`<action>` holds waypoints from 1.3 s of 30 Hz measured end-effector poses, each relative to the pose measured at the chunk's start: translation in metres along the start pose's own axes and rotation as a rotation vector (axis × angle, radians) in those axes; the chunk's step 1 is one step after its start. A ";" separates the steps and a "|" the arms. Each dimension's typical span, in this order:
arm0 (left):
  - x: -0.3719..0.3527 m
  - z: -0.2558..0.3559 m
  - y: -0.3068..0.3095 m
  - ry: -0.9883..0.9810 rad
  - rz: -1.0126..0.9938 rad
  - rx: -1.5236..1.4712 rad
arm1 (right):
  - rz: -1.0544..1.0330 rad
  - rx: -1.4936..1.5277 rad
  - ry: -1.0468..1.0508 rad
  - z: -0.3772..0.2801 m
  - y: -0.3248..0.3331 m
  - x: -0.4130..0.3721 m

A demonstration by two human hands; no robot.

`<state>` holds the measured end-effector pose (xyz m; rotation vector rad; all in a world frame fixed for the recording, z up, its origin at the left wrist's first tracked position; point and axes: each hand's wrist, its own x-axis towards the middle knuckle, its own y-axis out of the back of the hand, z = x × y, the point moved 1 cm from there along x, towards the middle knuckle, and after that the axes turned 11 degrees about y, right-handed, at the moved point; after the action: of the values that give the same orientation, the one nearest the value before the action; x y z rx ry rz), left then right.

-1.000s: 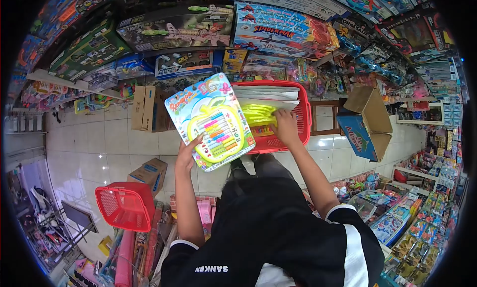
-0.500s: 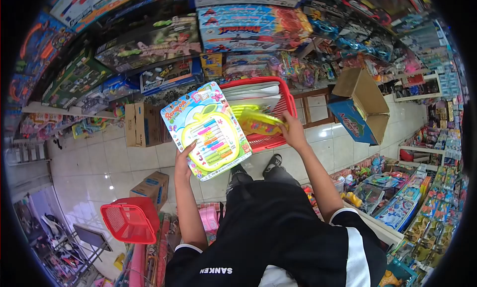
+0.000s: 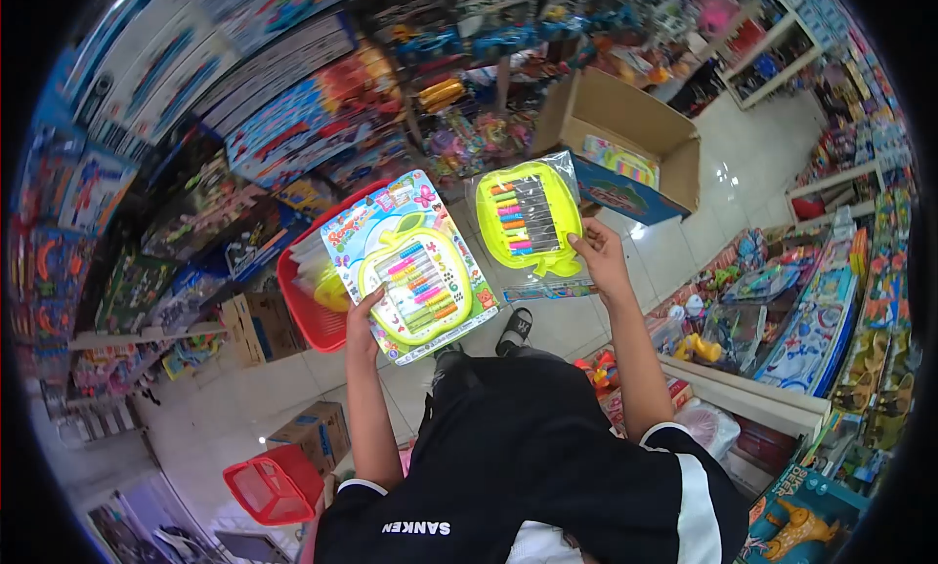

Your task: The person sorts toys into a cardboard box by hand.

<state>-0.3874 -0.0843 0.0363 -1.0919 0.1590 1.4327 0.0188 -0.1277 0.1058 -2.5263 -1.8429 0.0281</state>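
My left hand (image 3: 362, 322) grips the lower left edge of a blue printed card pack (image 3: 410, 266) with a yellow-green apple-shaped abacus on its front. In my right hand (image 3: 598, 254), fingers pinch the lower right edge of a second apple-shaped abacus (image 3: 528, 218) in clear plastic, with coloured beads on one side and dark rods on the other. This one hangs over the floor, its stem end toward me. Partly behind the card pack stands a red basket (image 3: 305, 315), with clear plastic packs and something yellow-green inside.
An open cardboard box (image 3: 674, 154) stands ahead to the right with a colourful pack (image 3: 621, 161) in it. Another red basket (image 3: 274, 488) and a brown carton (image 3: 315, 437) are at lower left. Shelves of boxed toys (image 3: 303, 120) line the far side; more toys (image 3: 801, 310) lie at right.
My right hand has lifted the plastic-wrapped abacus out of the red basket and carried it right, turning its front upward. The view has swung right; my left hand keeps the card pack.
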 end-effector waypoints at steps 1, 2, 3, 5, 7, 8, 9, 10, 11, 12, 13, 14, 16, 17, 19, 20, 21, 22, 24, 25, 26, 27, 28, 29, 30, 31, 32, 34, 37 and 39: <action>0.006 -0.009 -0.013 -0.002 -0.010 0.039 | 0.019 0.003 -0.020 0.002 0.020 -0.006; 0.011 -0.016 -0.029 -0.004 -0.023 0.077 | 0.039 0.005 -0.039 0.003 0.038 -0.012; 0.014 -0.021 -0.048 0.011 -0.025 0.102 | 0.068 0.011 -0.036 0.002 0.055 -0.016; 0.022 -0.032 -0.081 0.032 -0.038 0.163 | 0.127 0.019 -0.076 0.000 0.085 -0.027; 0.036 -0.037 -0.105 0.060 -0.040 0.212 | 0.196 0.018 -0.071 0.004 0.109 -0.035; 0.041 -0.043 -0.119 0.052 -0.076 0.231 | 0.240 0.021 -0.054 0.008 0.124 -0.041; 0.047 -0.047 -0.130 0.047 -0.111 0.251 | 0.260 0.027 -0.052 0.011 0.136 -0.047; 0.052 -0.051 -0.141 0.055 -0.119 0.267 | 0.317 0.037 -0.047 0.015 0.149 -0.052; 0.054 -0.054 -0.155 0.069 -0.098 0.282 | 0.374 0.047 -0.044 0.020 0.160 -0.057; 0.057 -0.056 -0.166 0.085 -0.076 0.299 | 0.394 0.055 -0.049 0.026 0.172 -0.061; 0.072 -0.043 -0.166 0.097 -0.120 0.325 | 0.424 0.018 -0.058 0.027 0.168 -0.055; 0.073 -0.047 -0.180 0.097 -0.128 0.346 | 0.453 0.003 -0.031 0.028 0.178 -0.059; 0.075 -0.052 -0.204 0.087 -0.111 0.399 | 0.510 0.056 -0.037 0.029 0.194 -0.067; 0.078 -0.053 -0.217 0.063 -0.084 0.416 | 0.548 0.064 -0.032 0.028 0.201 -0.067; 0.083 -0.055 -0.242 0.056 -0.107 0.444 | 0.612 0.070 -0.013 0.030 0.216 -0.064; 0.103 -0.037 -0.243 0.087 -0.108 0.433 | 0.628 0.044 -0.058 0.026 0.199 -0.044; 0.115 -0.036 -0.248 0.099 -0.122 0.457 | 0.653 0.025 -0.064 0.027 0.203 -0.038; 0.125 -0.037 -0.255 0.107 -0.131 0.460 | 0.675 0.005 -0.068 0.027 0.209 -0.031; 0.150 -0.037 -0.268 0.123 -0.124 0.466 | 0.692 -0.048 -0.076 0.026 0.220 -0.012; 0.164 -0.038 -0.272 0.118 -0.080 0.467 | 0.697 -0.094 -0.087 0.026 0.226 -0.004; 0.172 -0.038 -0.284 0.129 -0.087 0.466 | 0.705 -0.104 -0.091 0.026 0.233 0.004; 0.192 -0.027 -0.289 0.172 -0.096 0.427 | 0.711 -0.168 -0.069 0.025 0.228 0.025; 0.201 -0.026 -0.302 0.182 -0.119 0.394 | 0.716 -0.214 -0.015 0.024 0.237 0.038; 0.215 -0.028 -0.312 0.155 -0.103 0.399 | 0.722 -0.222 -0.010 0.025 0.247 0.049; 0.229 -0.026 -0.319 0.161 -0.112 0.397 | 0.739 -0.331 0.006 0.026 0.257 0.059; 0.242 -0.026 -0.327 0.169 -0.145 0.379 | 0.753 -0.441 0.018 0.026 0.267 0.069; 0.253 -0.026 -0.336 0.176 -0.176 0.362 | 0.756 -0.448 0.017 0.020 0.271 0.081; 0.280 -0.020 -0.350 0.191 -0.151 0.357 | 0.673 -0.794 0.062 -0.002 0.268 0.116; 0.317 -0.021 -0.358 0.214 -0.147 0.344 | 0.550 -0.965 0.217 -0.025 0.271 0.153; 0.324 -0.016 -0.377 0.206 -0.131 0.328 | 0.511 -1.010 0.251 -0.030 0.276 0.178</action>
<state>0.0052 0.2185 -0.0032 -0.9563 0.4462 1.1284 0.3365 -0.0421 0.1282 -3.2689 -1.1989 -1.4604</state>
